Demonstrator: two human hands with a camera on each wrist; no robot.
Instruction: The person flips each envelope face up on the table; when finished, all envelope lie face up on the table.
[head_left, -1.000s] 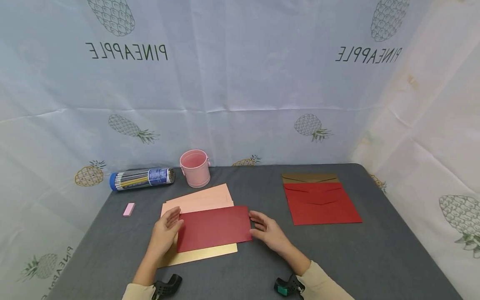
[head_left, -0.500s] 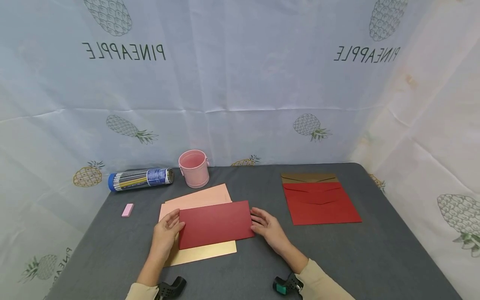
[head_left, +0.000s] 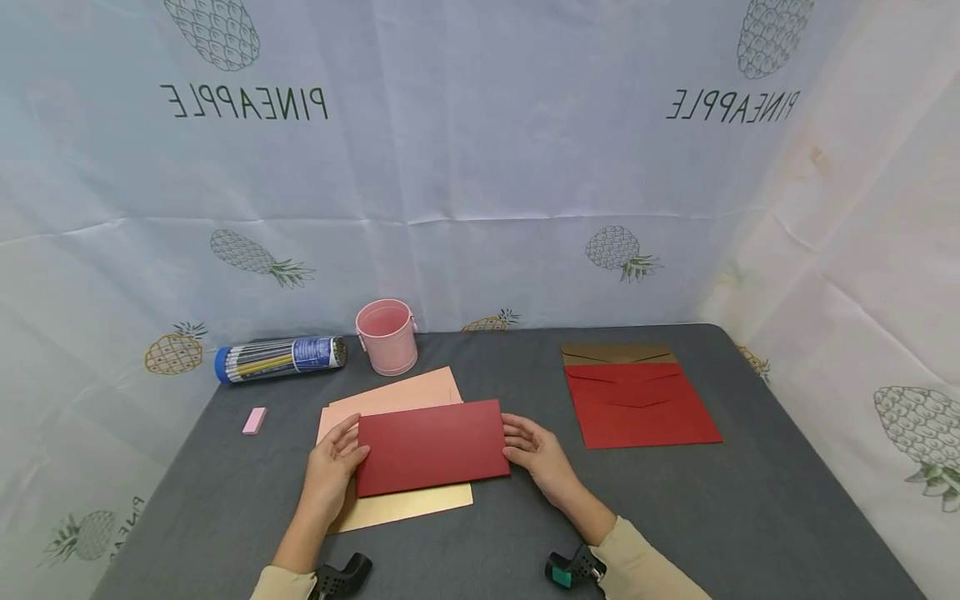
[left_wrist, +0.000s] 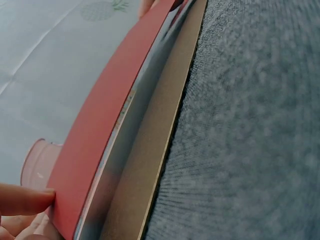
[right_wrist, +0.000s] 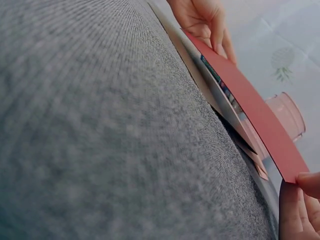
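Note:
A dark red envelope (head_left: 433,448) is held level by its two short ends, raised a little off what lies beneath. My left hand (head_left: 332,471) pinches its left end, the thumb on top and the fingers below, as the left wrist view shows. At the other end my right hand (head_left: 546,468) pinches the edge between thumb and fingers, plain in the right wrist view. Under the red envelope lie peach envelopes (head_left: 405,397) and a gold one (head_left: 420,506), both partly covered by it.
On the right lie a bright red envelope (head_left: 637,417) and a brown one (head_left: 618,355) partly under it. At the back stand a pink bucket (head_left: 390,342) and a tube of pencils (head_left: 281,358) on its side. A pink eraser (head_left: 254,420) lies at left.
The dark red envelope has risen slightly off the stack and moved a little away from me. Both hands have shifted slightly with it; the other things stay put.

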